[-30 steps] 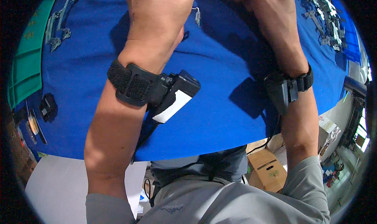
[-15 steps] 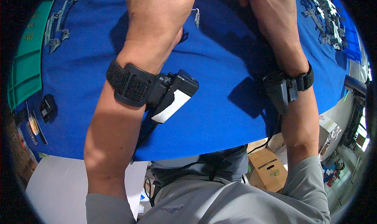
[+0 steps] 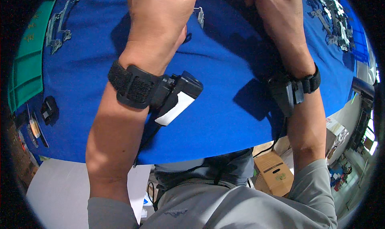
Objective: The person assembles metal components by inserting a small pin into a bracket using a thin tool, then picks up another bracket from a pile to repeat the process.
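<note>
My left hand (image 3: 162,14) is at the top edge above the blue cloth, its fingers curled and partly cut off. From beside its palm sticks out a thin silvery metal part (image 3: 201,17), which the hand seems to grip. A small dark piece (image 3: 187,38) shows below the curled fingers; its kind is unclear. Across from it, my right hand (image 3: 278,14) has its fingers bent inward toward the left hand. What those fingers hold, if anything, lies beyond the frame. Both wrists wear black straps with box-shaped devices.
Long metal brackets (image 3: 60,24) lie at the far left beside a green bin (image 3: 27,74). A pile of similar metal parts (image 3: 333,20) sits at the far right, near a blue plastic bin (image 3: 360,40). Small tools (image 3: 35,126) rest at the left edge. Below stands a cardboard box (image 3: 274,173).
My left hand has shifted slightly left, and the silvery metal part has moved slightly left and up with it. My right hand is nearly still.
</note>
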A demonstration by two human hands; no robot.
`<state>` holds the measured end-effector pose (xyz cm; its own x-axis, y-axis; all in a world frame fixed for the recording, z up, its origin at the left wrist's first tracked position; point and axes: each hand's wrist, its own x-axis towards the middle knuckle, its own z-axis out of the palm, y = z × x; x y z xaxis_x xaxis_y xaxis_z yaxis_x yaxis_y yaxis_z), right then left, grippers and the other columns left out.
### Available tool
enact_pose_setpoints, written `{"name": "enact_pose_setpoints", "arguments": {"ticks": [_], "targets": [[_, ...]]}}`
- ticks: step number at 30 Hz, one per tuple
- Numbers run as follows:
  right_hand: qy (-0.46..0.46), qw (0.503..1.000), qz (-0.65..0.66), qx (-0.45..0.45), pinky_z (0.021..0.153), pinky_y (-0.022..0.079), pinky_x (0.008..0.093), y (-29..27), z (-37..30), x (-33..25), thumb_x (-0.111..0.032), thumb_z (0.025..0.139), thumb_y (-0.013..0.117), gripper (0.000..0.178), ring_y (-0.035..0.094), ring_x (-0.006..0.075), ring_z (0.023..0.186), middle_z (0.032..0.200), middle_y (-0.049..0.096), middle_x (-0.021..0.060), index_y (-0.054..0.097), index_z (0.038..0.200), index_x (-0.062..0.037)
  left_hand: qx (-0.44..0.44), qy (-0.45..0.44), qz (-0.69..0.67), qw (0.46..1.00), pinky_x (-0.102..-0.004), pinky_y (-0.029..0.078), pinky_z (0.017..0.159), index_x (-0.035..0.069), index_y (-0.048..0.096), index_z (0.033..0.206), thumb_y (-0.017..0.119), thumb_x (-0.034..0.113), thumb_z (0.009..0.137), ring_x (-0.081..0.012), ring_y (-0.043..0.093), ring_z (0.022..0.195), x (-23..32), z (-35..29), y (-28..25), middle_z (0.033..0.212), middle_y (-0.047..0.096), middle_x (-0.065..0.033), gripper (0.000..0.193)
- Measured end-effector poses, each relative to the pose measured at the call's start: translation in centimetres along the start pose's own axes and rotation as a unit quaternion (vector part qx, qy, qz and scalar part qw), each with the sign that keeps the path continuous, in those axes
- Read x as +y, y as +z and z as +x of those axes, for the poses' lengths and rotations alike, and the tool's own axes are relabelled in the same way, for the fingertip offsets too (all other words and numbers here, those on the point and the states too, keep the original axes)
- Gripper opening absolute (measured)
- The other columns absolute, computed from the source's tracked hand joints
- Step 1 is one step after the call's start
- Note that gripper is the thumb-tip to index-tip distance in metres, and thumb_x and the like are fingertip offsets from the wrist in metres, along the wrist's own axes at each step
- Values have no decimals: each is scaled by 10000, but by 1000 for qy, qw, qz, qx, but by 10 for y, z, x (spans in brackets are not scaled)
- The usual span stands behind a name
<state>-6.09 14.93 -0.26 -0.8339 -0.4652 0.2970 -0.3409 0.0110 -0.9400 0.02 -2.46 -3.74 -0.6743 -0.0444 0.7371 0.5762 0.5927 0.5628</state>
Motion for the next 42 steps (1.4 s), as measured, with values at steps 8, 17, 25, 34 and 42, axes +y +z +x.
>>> {"name": "enact_pose_setpoints", "arguments": {"ticks": [8,17,25,34,42], "targets": [[-38,999,-9,-1,555,442,183,3,-1,2,-152,974,640,153,525,34,642,781,595,-4,603,963,-5,72,-441,-220,867,-212,507,640,-43,707,1037,671,33,897,-103,616,728,50,33,8,890,692,-60,163],[-31,993,-117,9,501,368,201,10,-1,-6,-169,974,645,202,465,33,593,691,544,-24,607,884,8,4,-324,-156,933,-229,445,549,57,740,883,570,13,883,-92,580,605,17,2,-6,850,727,-27,175],[-131,980,-144,-49,552,384,191,-5,-6,-5,-137,966,644,163,482,27,664,755,568,-17,594,932,14,12,-390,-149,909,-225,494,754,39,703,1068,555,-6,889,-116,646,874,26,-1,-9,1065,708,-69,237],[-146,977,-147,-55,545,377,186,-5,-6,1,-133,971,635,155,476,28,654,765,569,-28,581,959,11,21,-385,-163,908,-222,496,738,29,704,1065,569,-2,889,-113,643,855,20,6,-1,1044,708,-68,224],[-42,996,-79,8,518,356,184,2,-2,-3,-144,980,622,167,455,22,621,727,545,-43,582,924,8,28,-379,-180,907,-220,497,725,20,705,1062,582,1,890,-111,640,839,33,5,-4,1025,708,-68,212]]}}
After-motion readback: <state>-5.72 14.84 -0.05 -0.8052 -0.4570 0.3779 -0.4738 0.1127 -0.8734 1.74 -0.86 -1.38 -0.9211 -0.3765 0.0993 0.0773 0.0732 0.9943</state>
